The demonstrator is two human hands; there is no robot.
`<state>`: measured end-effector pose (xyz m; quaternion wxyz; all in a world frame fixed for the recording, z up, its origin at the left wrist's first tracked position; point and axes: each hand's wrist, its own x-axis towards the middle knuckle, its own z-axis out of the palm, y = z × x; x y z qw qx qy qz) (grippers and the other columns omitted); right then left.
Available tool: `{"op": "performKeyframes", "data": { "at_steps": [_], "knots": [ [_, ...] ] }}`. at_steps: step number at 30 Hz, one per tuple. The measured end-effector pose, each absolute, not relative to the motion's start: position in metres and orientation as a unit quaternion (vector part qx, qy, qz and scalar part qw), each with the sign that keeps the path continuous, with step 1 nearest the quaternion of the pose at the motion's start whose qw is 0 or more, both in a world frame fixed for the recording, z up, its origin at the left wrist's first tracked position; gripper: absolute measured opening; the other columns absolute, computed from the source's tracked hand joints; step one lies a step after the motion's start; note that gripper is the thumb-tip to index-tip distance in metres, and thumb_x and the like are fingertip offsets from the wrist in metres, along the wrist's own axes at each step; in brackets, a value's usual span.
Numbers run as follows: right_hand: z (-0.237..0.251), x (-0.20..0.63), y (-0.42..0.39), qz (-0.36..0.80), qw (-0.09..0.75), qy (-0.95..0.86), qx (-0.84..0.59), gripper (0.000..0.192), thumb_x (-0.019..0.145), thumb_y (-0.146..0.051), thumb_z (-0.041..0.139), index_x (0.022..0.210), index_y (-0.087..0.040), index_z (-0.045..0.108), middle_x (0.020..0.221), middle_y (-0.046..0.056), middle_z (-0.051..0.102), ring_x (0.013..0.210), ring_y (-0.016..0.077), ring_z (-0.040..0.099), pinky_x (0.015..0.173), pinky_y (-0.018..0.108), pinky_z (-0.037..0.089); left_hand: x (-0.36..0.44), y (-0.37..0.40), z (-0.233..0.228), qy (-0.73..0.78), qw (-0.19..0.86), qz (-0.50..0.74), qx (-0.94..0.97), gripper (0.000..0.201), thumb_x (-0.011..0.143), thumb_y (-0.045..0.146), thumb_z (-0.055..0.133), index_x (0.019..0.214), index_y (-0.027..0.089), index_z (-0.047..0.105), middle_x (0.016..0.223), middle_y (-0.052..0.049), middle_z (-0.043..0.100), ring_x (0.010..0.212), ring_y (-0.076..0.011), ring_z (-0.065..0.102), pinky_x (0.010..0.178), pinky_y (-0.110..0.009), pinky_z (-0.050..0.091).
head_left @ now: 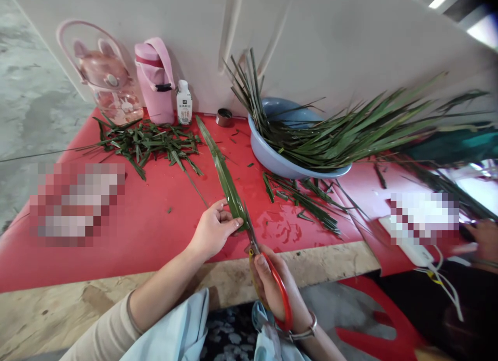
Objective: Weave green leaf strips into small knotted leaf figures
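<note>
**Long glossy leaf: light, bendy, probably slick**

Just the head view to go on. Got a long green leaf (223, 177) over the middle of the bench (155, 247), tip toward the far edge, near end pinched between thumb and fingers of the left hand (216, 227). Wrapped the right hand (271, 283) round the handles of red-orange scissors (282, 291), blades by that near end; can't tell if touching.

Would guess nearly weightless, springy lengthwise, easy to split along the grain. Looks wet, so probably slippery. Best pinched flat near the end, fingertips clear of the blades.

Also worth noting: by the far edge, right of the middle, a blue basin (268, 156) stuffed with more leaves (330, 143), loose strips (307, 200) just in front. Near the far left corner, a heap of cut pieces (151, 143), with a clear pink bottle (116, 104) behind. Mostly crowded on the basin side.
</note>
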<state>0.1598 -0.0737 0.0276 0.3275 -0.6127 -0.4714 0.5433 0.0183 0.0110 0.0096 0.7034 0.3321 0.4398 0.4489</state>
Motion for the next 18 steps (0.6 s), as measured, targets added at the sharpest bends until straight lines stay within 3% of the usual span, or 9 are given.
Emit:
{"op": "performKeyframes", "data": {
  "at_steps": [18],
  "knots": [
    [0.034,0.154,-0.052,0.523,0.34,-0.487,-0.611,0.041,0.079,-0.059,0.047,0.075,-0.019,0.052,0.051,-0.004,0.04,0.047,0.0097,0.038,0.042,0.022,0.03,0.019,0.007,0.014,0.415,0.721,0.436,0.344,0.054,0.063,0.028,0.072,0.109,0.013,0.047,0.054,0.007,0.052,0.048,-0.0081,0.051,0.052,-0.021,0.043]
  ]
}}
